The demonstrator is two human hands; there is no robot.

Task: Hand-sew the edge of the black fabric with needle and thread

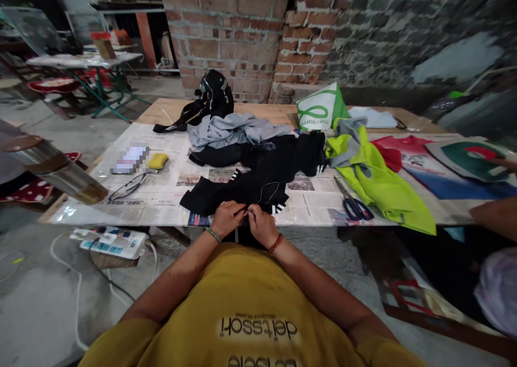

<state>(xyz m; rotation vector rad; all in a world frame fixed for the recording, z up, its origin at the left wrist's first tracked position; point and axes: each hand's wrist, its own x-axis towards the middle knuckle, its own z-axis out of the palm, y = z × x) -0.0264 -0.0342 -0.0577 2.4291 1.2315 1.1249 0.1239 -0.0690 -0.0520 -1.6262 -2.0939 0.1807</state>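
Note:
At the table's front edge, a black garment (pixel 254 181) with white stripes lies spread out. My left hand (pixel 226 219) is closed on its near edge, fingertips pinched together. Close beside it, almost touching, my right hand (pixel 263 226) also pinches; what sits between those fingertips is too small to make out. A thin pale thread (pixel 269 185) loops over the black cloth just above my right fingers. Scissors with dark blue handles (pixel 357 207) lie to the right, partly against a neon yellow and grey garment (pixel 375 178).
Newspaper covers the table (pixel 315 205). Grey cloth (pixel 242 129), a black bag (pixel 216 95) and a green-white bag (pixel 321 108) stand behind. Leftward are glasses (pixel 128 188), a yellow sponge-like block (pixel 158 161), a phone and a tilted-looking flask (pixel 56 170). Another person's hand touches an iron (pixel 464 160).

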